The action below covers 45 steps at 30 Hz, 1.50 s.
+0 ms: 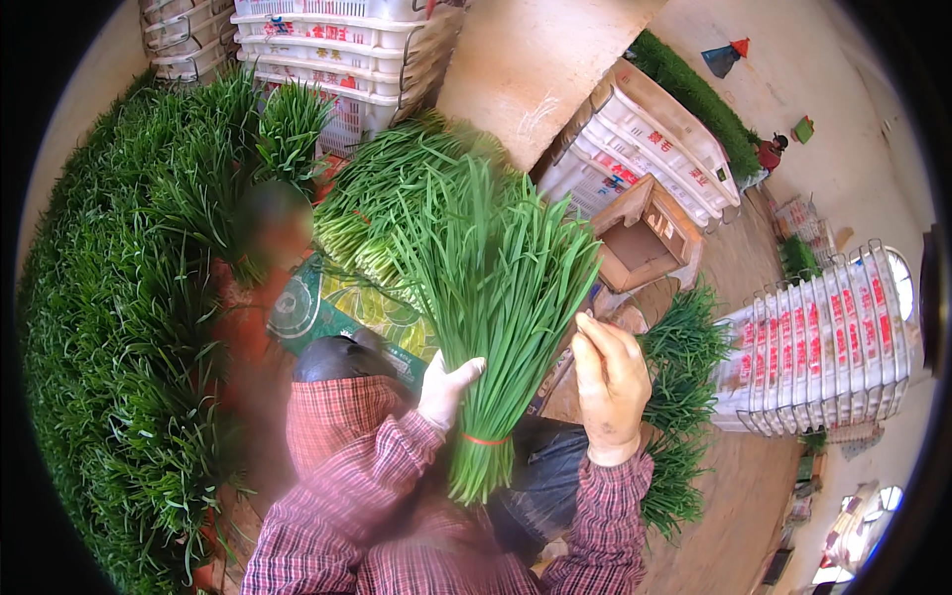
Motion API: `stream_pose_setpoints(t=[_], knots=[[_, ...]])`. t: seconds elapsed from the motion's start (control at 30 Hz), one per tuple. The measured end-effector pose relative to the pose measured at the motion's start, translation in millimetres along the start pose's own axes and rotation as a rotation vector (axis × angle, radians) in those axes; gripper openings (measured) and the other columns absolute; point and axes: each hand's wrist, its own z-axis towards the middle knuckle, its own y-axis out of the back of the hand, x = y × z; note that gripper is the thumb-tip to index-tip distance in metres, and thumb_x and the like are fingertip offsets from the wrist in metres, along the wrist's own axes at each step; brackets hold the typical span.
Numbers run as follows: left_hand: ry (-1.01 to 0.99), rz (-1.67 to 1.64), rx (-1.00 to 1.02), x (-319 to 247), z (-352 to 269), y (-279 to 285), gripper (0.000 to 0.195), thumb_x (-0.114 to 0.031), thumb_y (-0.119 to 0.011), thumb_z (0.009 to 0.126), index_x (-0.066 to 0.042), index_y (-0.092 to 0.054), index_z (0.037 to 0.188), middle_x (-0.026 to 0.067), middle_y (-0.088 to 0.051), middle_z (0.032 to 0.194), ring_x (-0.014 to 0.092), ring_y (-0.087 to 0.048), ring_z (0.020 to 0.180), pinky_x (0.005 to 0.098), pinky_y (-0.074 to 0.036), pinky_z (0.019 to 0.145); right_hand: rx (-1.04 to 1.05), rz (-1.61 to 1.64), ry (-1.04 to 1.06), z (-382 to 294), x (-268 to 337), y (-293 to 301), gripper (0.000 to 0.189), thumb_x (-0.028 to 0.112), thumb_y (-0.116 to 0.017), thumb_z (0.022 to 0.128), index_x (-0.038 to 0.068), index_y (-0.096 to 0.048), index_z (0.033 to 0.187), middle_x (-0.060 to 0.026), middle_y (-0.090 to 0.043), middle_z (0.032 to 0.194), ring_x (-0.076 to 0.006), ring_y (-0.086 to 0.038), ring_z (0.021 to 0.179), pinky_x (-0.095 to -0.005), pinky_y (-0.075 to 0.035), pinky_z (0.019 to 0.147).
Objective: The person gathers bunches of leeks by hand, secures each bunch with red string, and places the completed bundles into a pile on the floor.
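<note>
A bunch of long green leaves, like garlic chives [491, 327], stands upright before me with a red band [486, 440] around its pale lower stems. My left hand [450, 387], in a white glove, grips it just above the band, thumb across the front. To the right of the bunch, my right hand [611, 383] is raised in a pale glove, fingers bent and drawn together near the leaf tips; whether a small thing is between the fingertips I cannot tell. Behind the held bunch lies a pile of similar bunches [394, 193] with pale stems on a green and yellow printed sheet [372, 301].
Greens [126, 335] are heaped along the left; more bunches [680, 372] lie at my right. White plastic crates stand stacked at the back [327, 52], beyond a wooden box [647, 238], and at the far right [818, 342]. A person [770, 152] is in the distance.
</note>
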Motion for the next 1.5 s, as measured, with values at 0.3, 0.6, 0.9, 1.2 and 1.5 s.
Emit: stream_pose_setpoints(t=[0.3,0.6,0.9,1.2,1.5], knots=[[-0.04,0.047,0.005,0.9,-1.8,-4.5,0.044,-0.007,-0.076,0.089,-0.002,-0.056,0.127,0.0043,-0.068,0.112,0.015,-0.066,0.097,0.0319,-0.054,0.09,0.154,-0.098,0.103,41.4,-20.5,-25.7,0.016,0.018,-0.074,0.089,0.011,-0.075,0.104,-0.0112,-0.074,0.087,-0.0299,-0.072,0.075,-0.0388,-0.057,0.067],[-0.047,0.015,-0.005,-3.6,-1.9,-1.7,0.045,-0.007,-0.076,0.088,-0.002,-0.056,0.128,0.004,-0.067,0.112,0.015,-0.065,0.096,0.0315,-0.054,0.09,0.154,0.75,-0.571,43.9,10.2,6.9,0.014,0.014,-0.065,0.1,0.001,-0.067,0.097,-0.0057,-0.065,0.068,-0.0102,-0.059,0.055,-0.023,-0.049,0.051],[-0.05,0.031,0.023,0.6,-1.6,-2.7,0.045,-0.008,-0.075,0.09,-0.002,-0.056,0.129,0.0043,-0.068,0.114,0.016,-0.065,0.098,0.0328,-0.053,0.092,0.624,0.664,-0.328,9.9,2.9,1.0,0.021,0.006,-0.07,0.096,0.006,-0.074,0.117,-0.0039,-0.075,0.094,-0.0087,-0.067,0.072,-0.0237,-0.054,0.068],[-0.019,0.056,0.025,1.3,-4.8,-4.9,0.043,-0.005,-0.075,0.089,-0.002,-0.057,0.128,0.0043,-0.069,0.112,0.016,-0.065,0.098,0.0318,-0.053,0.091,0.237,0.216,-0.178,28.7,-26.9,-16.1,0.02,0.011,-0.067,0.098,0.008,-0.072,0.117,-0.0107,-0.075,0.103,-0.0188,-0.072,0.083,-0.0306,-0.057,0.074],[-0.004,0.043,0.033,1.0,-6.3,-8.6,0.041,-0.005,-0.075,0.089,-0.002,-0.058,0.126,0.0042,-0.07,0.111,0.015,-0.066,0.096,0.0318,-0.053,0.091,0.2,-0.187,0.119,36.5,-35.7,-17.6,0.02,0.016,-0.072,0.09,0.012,-0.072,0.11,-0.0085,-0.071,0.09,-0.0287,-0.071,0.08,-0.0379,-0.057,0.068]])
